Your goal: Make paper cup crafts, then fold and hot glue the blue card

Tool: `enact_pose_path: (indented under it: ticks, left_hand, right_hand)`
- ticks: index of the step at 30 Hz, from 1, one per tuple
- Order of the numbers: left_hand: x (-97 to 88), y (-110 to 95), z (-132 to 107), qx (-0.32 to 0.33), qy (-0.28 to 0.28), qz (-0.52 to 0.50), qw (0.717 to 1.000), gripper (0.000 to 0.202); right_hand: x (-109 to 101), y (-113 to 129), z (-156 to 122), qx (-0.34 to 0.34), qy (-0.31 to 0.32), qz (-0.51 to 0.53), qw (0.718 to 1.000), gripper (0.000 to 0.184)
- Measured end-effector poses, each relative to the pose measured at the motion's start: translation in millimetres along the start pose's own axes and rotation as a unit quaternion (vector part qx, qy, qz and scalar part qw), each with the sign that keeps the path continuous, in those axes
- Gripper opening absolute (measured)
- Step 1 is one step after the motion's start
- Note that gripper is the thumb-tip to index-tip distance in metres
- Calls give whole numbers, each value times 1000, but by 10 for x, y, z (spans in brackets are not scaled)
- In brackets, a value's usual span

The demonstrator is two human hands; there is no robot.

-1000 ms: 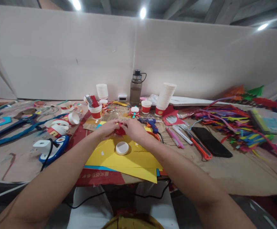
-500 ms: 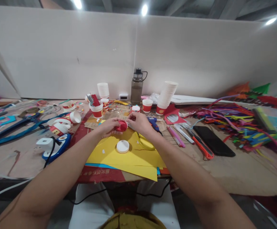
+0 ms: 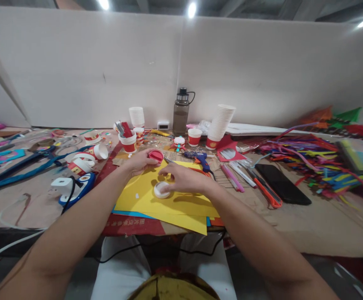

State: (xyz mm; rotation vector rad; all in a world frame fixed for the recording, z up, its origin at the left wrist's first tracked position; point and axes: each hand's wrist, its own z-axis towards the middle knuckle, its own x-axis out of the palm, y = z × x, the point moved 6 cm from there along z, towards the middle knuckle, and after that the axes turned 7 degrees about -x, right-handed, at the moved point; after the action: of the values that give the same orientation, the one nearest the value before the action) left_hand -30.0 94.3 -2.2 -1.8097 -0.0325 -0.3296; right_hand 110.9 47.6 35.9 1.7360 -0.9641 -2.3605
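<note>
My left hand (image 3: 139, 161) grips a small red round piece with a raised rim (image 3: 155, 156), like a shallow cup bottom, just above the yellow paper. My right hand (image 3: 181, 177) reaches over a white round disc (image 3: 160, 191) with a low rim, which lies on the yellow paper (image 3: 175, 212). The thumb overlaps the disc's right side, while the fingers curve above its far edge, apart from the thumb. Just beyond the right hand, a pointed metal blade (image 3: 168, 160) shows; the hand hides the rest of that tool.
A blue glue gun (image 3: 200, 158) lies beyond my right hand. Behind stand a water bottle (image 3: 180, 114), stacked paper cups (image 3: 221, 123) and a cup of markers (image 3: 128, 143). To the right are a utility knife (image 3: 269, 193), a phone (image 3: 283, 183) and many colored strips (image 3: 312, 162).
My right hand has left the red piece and come down nearer, over the white disc. My left hand has shifted slightly up and left, still gripping the red piece.
</note>
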Motion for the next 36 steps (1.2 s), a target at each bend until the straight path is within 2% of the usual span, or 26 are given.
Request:
enact_pose_path:
  ticks: [2, 4, 6, 9, 11, 13, 16, 18, 23, 29, 36]
  left_hand:
    - [1, 5, -8, -4, -4, 0, 1000, 45]
    - [-3, 4, -18, -5, -11, 3, 1000, 49]
    - [-7, -1, -26, -5, -14, 7, 1000, 53]
    - [1, -6, -33, -7, -5, 25, 1000, 60]
    - [15, -13, -37, -4, 0, 48, 999, 63]
    - [36, -26, -41, 4, 0, 81, 997, 65]
    - [90, -31, -49, 12, 12, 121, 993, 69]
    - [134, -19, -54, 12, 31, 138, 990, 69]
    - [182, -3, -76, 20, 34, 187, 982, 68]
    - [202, 9, -82, 10, 45, 215, 976, 68]
    - [91, 58, -71, -14, 10, 321, 947, 48]
  right_hand:
    - [133, 58, -42, -22, 42, -19, 999, 55]
    - [216, 57, -67, -25, 54, -26, 998, 48]
    - [241, 36, -76, -20, 51, -28, 998, 43]
    - [202, 39, -63, -22, 51, -21, 998, 49]
    - [101, 50, -35, -16, 12, -2, 1000, 45]
    - [-55, 30, -6, 7, -76, 14, 997, 30]
    - [-248, -62, -3, 53, -212, -2, 976, 16]
    - [-286, -131, -6, 69, -254, -25, 964, 9]
    - [-242, -248, -8, 86, -276, -66, 955, 6]
    - [-247, -216, -18, 88, -277, -75, 954, 8]
    - [-350, -239, -94, 106, -301, -50, 946, 12]
